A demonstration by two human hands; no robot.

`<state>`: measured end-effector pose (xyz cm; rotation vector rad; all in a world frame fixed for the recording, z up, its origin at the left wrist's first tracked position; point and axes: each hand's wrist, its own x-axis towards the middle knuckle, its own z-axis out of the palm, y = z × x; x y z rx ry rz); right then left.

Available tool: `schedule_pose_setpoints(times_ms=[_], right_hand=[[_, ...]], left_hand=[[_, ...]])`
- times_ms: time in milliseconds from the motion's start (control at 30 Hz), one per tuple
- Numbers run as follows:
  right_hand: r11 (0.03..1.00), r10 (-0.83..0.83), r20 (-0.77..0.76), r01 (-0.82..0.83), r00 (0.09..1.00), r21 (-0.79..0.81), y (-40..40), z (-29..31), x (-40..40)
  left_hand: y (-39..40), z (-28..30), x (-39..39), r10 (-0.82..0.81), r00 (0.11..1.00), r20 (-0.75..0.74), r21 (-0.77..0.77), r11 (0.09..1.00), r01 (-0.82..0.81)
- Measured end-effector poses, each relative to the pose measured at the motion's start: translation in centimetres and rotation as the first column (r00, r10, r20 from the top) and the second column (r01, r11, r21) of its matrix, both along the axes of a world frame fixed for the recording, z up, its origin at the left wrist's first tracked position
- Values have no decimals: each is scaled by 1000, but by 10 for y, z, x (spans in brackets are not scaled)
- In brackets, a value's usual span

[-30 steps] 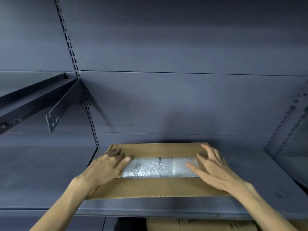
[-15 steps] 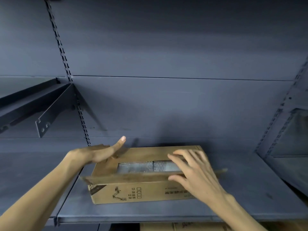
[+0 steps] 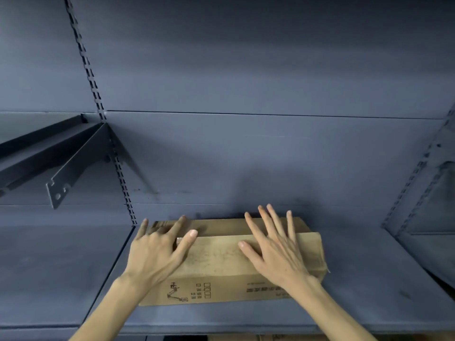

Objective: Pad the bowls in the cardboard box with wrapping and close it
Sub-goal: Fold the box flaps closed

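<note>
Lowest in the frame, two bare forearms rose from the bottom edge toward the centre. The front lip of the dark blue-grey metal shelf ran across the lower part of the picture, and on it, a little below centre, sat the long brown cardboard box, its printed front face turned toward the camera with small symbols and a line of text too blurred to read.

The left hand lay flat on the left end of the box top, fingers spread and gripping nothing, palm pressed down on the cardboard. The right hand lay likewise on the right part of the top, fingers splayed and extended toward the back, clasping nothing. Under both palms the near flap was folded down over the opening, meeting the far flap along a seam at mid-top; the right end of the near flap appeared to stick out slightly past the box's corner, though the wide lens made that hard to judge. The box's contents were hidden.

Behind the box stood the blue-grey back panel. In the left of the frame a slotted upright rail ran diagonally, with a dark metal shelf bracket projecting beside it.
</note>
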<state>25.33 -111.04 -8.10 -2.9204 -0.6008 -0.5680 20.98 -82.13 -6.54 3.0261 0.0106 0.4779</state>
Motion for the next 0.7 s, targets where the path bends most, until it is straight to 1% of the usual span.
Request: schedule_pose_setpoints(times_ms=[67, 133, 267, 367, 467, 700], right_hand=[[1000, -18, -26, 18, 999, -10, 0, -4, 1], [998, -56, -91, 53, 994, -34, -1, -9, 3], [996, -93, -249, 86, 964, -39, -2, -20, 11], [996, -91, -340, 81, 936, -45, -3, -23, 15], [996, -89, -370, 79, 925, -42, -3, -24, 18], [995, -96, -358, 92, 929, -30, -2, -26, 20]], left_hand=[[0, -7, 0, 8, 1000, 13, 7, 1000, -8], [0, -15, 3, 15, 999, -50, 46, 999, -13], [6, -31, 10, -27, 987, -156, -14, 1000, 25], [11, -37, 15, -48, 973, -227, -20, 999, 45], [12, -39, 20, -48, 960, -275, -1, 999, 49], [12, -38, 24, -88, 963, -253, -21, 996, 85]])
